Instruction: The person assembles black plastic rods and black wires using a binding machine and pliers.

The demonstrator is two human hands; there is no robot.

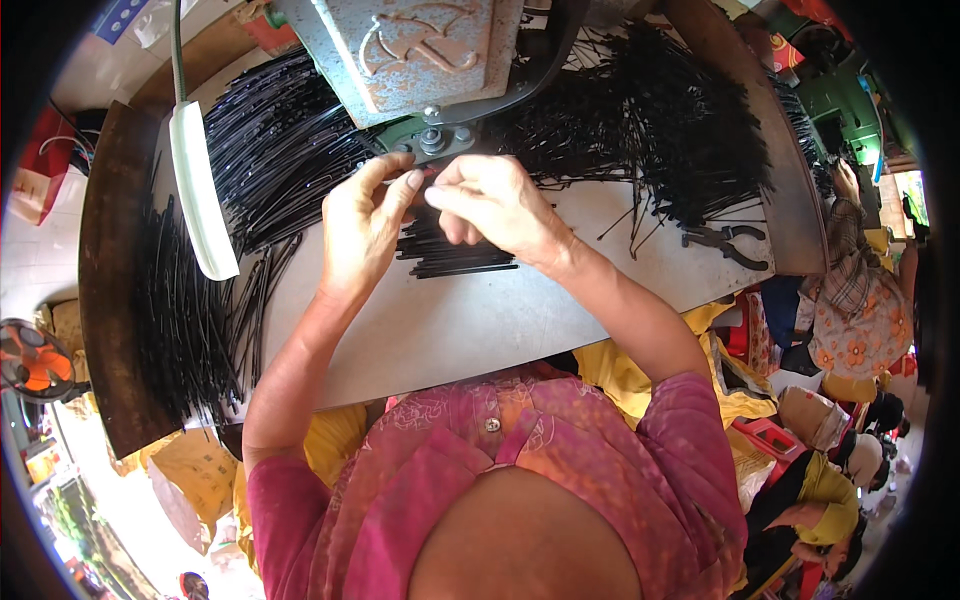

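My left hand (pixel 365 220) and my right hand (pixel 495 205) are raised close together in front of a machine's metal fitting (pixel 432 138). Thumb and fingers are pinched on both; whatever lies between them is too small and hidden to make out. Just below the hands, a small row of thin black rods (pixel 460 262) lies on the metal tabletop (pixel 430 340). A big heap of long black rods (pixel 275 140) spreads to the left. Another tangled heap of black rods (pixel 670 120) fills the right side.
A rusty-grey machine housing (pixel 410 50) with an umbrella emblem overhangs the table. A white lamp (pixel 195 190) hangs at left. Black-handled pliers (pixel 730 243) lie near the right edge. A raised brown rim (pixel 105 300) borders the table. Another person (pixel 860 310) is at the right, beside a green machine (pixel 845 125).
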